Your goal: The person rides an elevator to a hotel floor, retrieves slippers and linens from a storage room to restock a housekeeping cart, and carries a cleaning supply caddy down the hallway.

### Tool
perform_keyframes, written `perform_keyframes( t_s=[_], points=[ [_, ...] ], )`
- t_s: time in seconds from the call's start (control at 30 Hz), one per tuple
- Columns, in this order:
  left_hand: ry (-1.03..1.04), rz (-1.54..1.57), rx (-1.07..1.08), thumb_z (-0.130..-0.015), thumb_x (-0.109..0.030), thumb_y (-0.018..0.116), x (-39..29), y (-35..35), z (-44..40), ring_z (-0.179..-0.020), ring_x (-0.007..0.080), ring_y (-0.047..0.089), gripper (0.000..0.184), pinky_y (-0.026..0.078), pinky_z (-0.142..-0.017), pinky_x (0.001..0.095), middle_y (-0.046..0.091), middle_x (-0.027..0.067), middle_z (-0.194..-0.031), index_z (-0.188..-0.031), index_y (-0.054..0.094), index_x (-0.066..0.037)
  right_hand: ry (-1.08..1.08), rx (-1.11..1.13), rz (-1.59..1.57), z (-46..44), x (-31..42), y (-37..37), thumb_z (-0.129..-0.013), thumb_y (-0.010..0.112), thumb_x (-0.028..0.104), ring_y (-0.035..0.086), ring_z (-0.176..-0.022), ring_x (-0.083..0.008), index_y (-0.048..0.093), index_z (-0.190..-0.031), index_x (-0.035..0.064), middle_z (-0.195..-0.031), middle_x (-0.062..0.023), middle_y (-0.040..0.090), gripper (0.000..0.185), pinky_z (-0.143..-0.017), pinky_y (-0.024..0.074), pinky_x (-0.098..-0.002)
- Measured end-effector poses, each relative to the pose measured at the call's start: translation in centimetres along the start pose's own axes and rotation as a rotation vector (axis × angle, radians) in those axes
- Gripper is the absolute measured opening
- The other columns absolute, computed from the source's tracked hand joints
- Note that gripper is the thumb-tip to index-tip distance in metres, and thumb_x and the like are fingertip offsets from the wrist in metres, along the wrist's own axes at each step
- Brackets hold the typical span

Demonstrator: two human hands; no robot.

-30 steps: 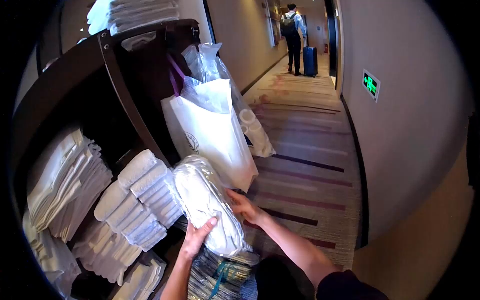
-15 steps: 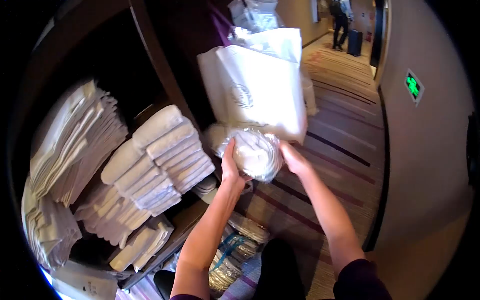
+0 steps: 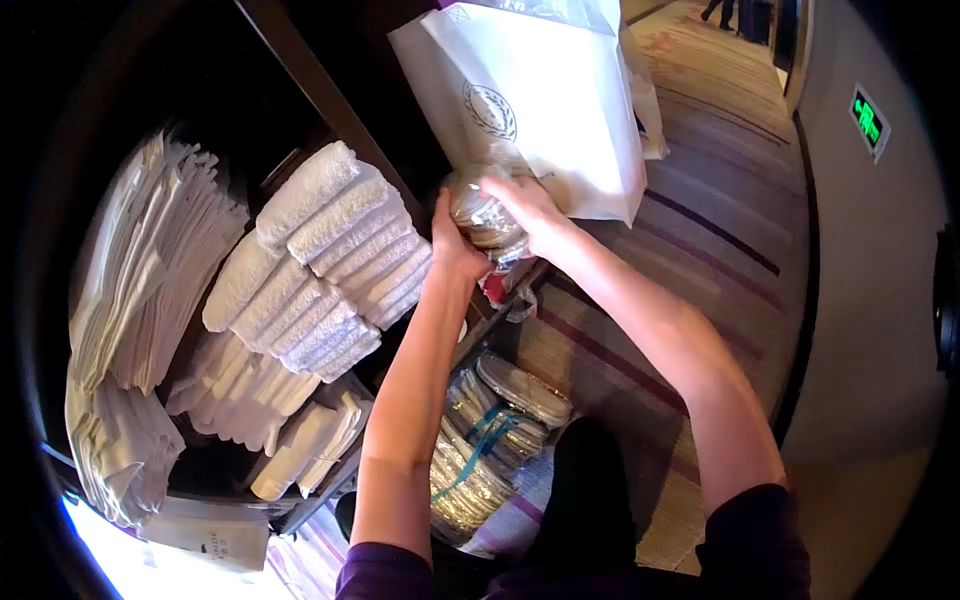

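Between my two hands is a bundle in clear, shiny plastic (image 3: 485,218), at the cart's edge beneath a large white bag (image 3: 560,110). My left hand (image 3: 458,245) grips its left and lower side. My right hand (image 3: 525,208) lies over its upper right side with the fingers pressed on it. Left of the hands, rolled white towels (image 3: 340,235) are stacked on a shelf. On the floor below lie several plastic-wrapped bundles (image 3: 470,470) with a teal ribbon.
Folded white linen (image 3: 130,270) fills the shelf at the far left of the dark cart (image 3: 320,90). A wall (image 3: 860,300) with a green exit sign (image 3: 869,123) borders the striped carpet (image 3: 700,260). A person's legs (image 3: 722,14) show far off.
The view has tilted down and shifted. My hands have carried the plastic-wrapped bundle towards the cart, under the white bag. My right hand has moved over its top.
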State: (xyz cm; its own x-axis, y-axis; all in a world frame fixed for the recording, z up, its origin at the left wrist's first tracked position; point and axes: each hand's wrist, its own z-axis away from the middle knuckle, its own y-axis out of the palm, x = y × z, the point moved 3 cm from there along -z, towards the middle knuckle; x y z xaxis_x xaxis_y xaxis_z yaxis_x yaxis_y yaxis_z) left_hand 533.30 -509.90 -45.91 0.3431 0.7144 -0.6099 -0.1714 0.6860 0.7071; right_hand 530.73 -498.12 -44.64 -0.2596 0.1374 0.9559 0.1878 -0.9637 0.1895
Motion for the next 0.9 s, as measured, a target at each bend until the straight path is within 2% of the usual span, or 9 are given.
perform_keyframes(
  t_s=[0.07, 0.23, 0.37, 0.4, 0.43, 0.53, 0.63, 0.73, 0.9],
  points=[
    [0.062, 0.042, 0.165, -0.099, -0.069, 0.039, -0.2, -1.2, -0.3, -0.141, 0.0331, 0.044, 0.079, 0.030, -0.119, 0.0551, 0.051, 0.0145, -0.150, -0.148, 0.046, -0.008, -0.091, -0.213, 0.256, -1.1, 0.0, 1.3, -0.079, 0.076, 0.035, 0.048, -0.134, -0.0403, 0.044, -0.142, -0.0088, -0.145, -0.0356, 0.046, 0.083, -0.113, 0.0389, -0.0530],
    [0.365, -0.119, 0.283, -0.102, -0.065, 0.041, 1.7, -3.7, 0.0, -0.141, 0.0300, 0.043, 0.076, 0.024, -0.122, 0.0486, 0.049, 0.0118, -0.152, -0.151, 0.040, -0.008, -0.089, -0.092, 0.059, -5.4, -2.2, 2.3, -0.080, 0.075, 0.033, 0.049, -0.134, -0.0396, 0.043, -0.140, -0.0134, -0.144, -0.0367, 0.047, 0.082, -0.112, 0.0394, -0.0485],
    [0.392, -0.989, -0.001, -0.099, -0.037, 0.068, 8.6, -6.6, 9.1, -0.138, 0.0250, 0.046, 0.083, 0.033, -0.117, 0.0373, 0.054, 0.0178, -0.146, -0.158, 0.026, 0.003, -0.143, -0.179, 0.125, -5.9, -4.1, 4.0, -0.078, 0.071, 0.042, 0.046, -0.137, -0.0409, 0.039, -0.150, -0.0017, -0.146, -0.0332, 0.048, 0.090, -0.114, 0.0373, -0.0436],
    [0.685, -1.390, 0.057, -0.093, -0.024, 0.076, 10.0, -9.3, 10.7, -0.145, 0.0288, 0.041, 0.086, 0.033, -0.119, 0.0384, 0.046, 0.0218, -0.154, -0.158, 0.026, 0.003, -0.134, -0.131, 0.163, -6.9, -4.9, 4.5, -0.081, 0.073, 0.044, 0.030, -0.149, -0.0419, 0.028, -0.158, 0.0039, -0.159, -0.0275, 0.034, 0.098, -0.121, 0.0265, -0.0526],
    [0.716, -1.417, 0.072, -0.090, -0.019, 0.078, 11.3, -10.9, 13.3, -0.146, 0.0309, 0.040, 0.082, 0.032, -0.120, 0.0410, 0.043, 0.0242, -0.156, -0.156, 0.033, 0.001, -0.131, -0.132, 0.149, -8.5, -5.8, 5.3, -0.081, 0.073, 0.044, 0.030, -0.149, -0.0419, 0.028, -0.158, 0.0039, -0.159, -0.0275, 0.034, 0.098, -0.121, 0.0265, -0.0526],
    [0.454, -1.588, -0.072, -0.087, -0.018, 0.079, 13.5, -19.4, 18.8, -0.141, 0.0339, 0.049, 0.047, 0.038, -0.116, 0.0422, 0.054, 0.0231, -0.147, -0.130, 0.066, -0.003, -0.090, -0.160, 0.233, -10.9, -5.5, 7.5, -0.082, 0.067, 0.046, 0.033, -0.147, -0.0426, 0.019, -0.162, 0.0099, -0.157, -0.0287, 0.037, 0.101, -0.120, 0.0292, -0.0429],
    [0.175, -1.478, -0.284, -0.092, -0.015, 0.075, 14.7, -28.1, 24.2, -0.110, 0.0198, 0.068, 0.034, 0.055, -0.089, 0.0307, 0.070, 0.0133, -0.124, -0.122, 0.069, -0.001, -0.168, -0.072, 0.273, -9.8, -4.0, 7.5, -0.085, 0.065, 0.043, 0.029, -0.150, -0.0402, 0.028, -0.159, 0.0039, -0.160, -0.0282, 0.032, 0.092, -0.122, 0.0270, -0.0400],
    [0.080, -1.299, -0.298, -0.095, -0.010, 0.072, 14.4, -30.3, 28.4, -0.099, 0.0169, 0.070, 0.028, 0.056, -0.087, 0.0292, 0.074, 0.0109, -0.111, -0.120, 0.069, 0.001, -0.069, -0.203, 0.390, -11.0, -5.2, 7.0, -0.085, 0.067, 0.039, 0.031, -0.150, -0.0388, 0.030, -0.156, -0.0031, -0.159, -0.0301, 0.033, 0.091, -0.123, 0.0281, -0.0407],
    [0.057, -1.149, -0.326, -0.096, -0.006, 0.071, 15.3, -33.2, 29.6, -0.093, 0.0135, 0.069, 0.023, 0.056, -0.084, 0.0282, 0.075, 0.0072, -0.105, -0.117, 0.070, 0.001, 0.094, -0.043, 0.153, -10.3, -6.8, 3.4, -0.071, 0.068, 0.026, 0.055, -0.115, -0.0321, 0.068, -0.091, 0.0003, -0.123, -0.0248, 0.062, 0.033, -0.100, 0.0426, -0.0404]
  ],
)
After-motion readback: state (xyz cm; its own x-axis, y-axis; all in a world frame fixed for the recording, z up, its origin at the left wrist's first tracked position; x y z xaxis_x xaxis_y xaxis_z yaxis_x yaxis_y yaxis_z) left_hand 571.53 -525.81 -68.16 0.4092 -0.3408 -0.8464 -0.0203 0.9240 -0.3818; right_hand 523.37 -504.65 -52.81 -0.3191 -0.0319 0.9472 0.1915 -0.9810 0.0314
